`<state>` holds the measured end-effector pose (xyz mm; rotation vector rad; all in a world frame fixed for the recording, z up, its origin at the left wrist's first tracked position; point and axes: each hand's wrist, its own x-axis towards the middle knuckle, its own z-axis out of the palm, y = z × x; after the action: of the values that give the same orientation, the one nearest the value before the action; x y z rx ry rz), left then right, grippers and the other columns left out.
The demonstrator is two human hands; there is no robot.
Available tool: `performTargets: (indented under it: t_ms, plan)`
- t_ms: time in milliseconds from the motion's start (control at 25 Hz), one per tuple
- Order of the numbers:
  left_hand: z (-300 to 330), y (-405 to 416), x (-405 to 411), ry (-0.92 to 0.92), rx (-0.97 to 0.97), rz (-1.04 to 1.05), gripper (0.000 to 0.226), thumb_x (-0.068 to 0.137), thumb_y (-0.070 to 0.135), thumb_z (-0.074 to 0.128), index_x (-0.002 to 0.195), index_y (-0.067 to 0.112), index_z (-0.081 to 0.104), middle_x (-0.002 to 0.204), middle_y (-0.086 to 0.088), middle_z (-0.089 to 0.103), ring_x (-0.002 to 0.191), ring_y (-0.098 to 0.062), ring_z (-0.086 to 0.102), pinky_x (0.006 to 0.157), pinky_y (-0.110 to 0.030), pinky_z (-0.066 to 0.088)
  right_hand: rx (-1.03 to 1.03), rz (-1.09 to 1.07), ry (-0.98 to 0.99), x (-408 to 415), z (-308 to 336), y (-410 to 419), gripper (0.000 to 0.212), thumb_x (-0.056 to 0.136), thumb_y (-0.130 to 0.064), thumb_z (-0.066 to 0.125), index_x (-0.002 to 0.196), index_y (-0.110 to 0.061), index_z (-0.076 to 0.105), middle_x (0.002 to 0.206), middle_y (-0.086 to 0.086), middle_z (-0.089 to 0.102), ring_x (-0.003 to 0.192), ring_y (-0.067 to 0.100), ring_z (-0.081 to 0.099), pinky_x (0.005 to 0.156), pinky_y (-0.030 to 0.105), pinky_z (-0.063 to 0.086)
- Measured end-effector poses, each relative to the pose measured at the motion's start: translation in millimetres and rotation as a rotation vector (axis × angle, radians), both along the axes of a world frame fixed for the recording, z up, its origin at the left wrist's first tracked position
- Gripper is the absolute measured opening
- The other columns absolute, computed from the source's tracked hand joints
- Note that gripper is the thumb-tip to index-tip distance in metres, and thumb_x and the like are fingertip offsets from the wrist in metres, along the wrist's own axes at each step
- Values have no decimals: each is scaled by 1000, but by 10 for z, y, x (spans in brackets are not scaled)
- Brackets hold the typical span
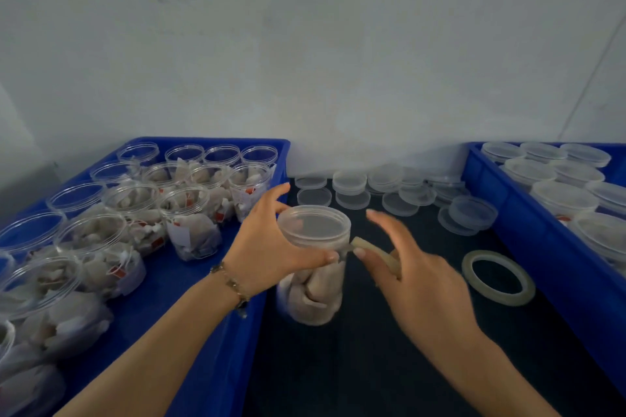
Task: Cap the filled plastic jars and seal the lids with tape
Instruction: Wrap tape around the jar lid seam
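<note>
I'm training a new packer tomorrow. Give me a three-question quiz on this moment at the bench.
1. True or false: the jar the left hand holds already has a lid on it.
2. Where does the tape roll lie? A) in the left crate B) on the dark mat, right of the jar C) on the jar
3. Fill in: the right hand pinches a strip of ____ beside the lid.

Key: 1 true; 2 B; 3 tape.
</note>
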<state>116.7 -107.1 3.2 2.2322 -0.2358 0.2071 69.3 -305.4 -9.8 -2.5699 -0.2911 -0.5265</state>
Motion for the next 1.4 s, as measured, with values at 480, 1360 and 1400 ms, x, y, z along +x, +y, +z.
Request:
performTargets:
  t_ms: [480, 1360, 1400]
  plan:
    - [221, -13, -183, 128, -711, -130, 92, 36, 43, 87, 118, 15, 56, 88, 6, 73, 81, -9, 70, 66, -18, 53, -153, 1, -260, -184, 623, 108, 32, 84, -49, 42, 85, -18, 48, 44, -14, 36, 29, 0, 35, 25, 16, 25]
    - [182, -27, -233, 353, -924, -296, 43, 66, 50, 64, 92, 17, 75, 100, -7, 72, 94, -18, 69, 71, -27, 57, -338, -87, 40, 212, 516, 267, 42, 92, -16, 50, 91, -26, 10, 58, -9, 35, 43, 5, 33, 41, 23, 18]
    - [164, -23, -225, 338, -877, -266, 42, 73, 50, 64, 98, 17, 71, 106, -7, 70, 101, -19, 66, 77, -27, 56, -308, -98, 50, 213, 521, 262, 42, 92, -18, 51, 99, -26, 11, 58, -9, 36, 44, 5, 34, 42, 23, 19]
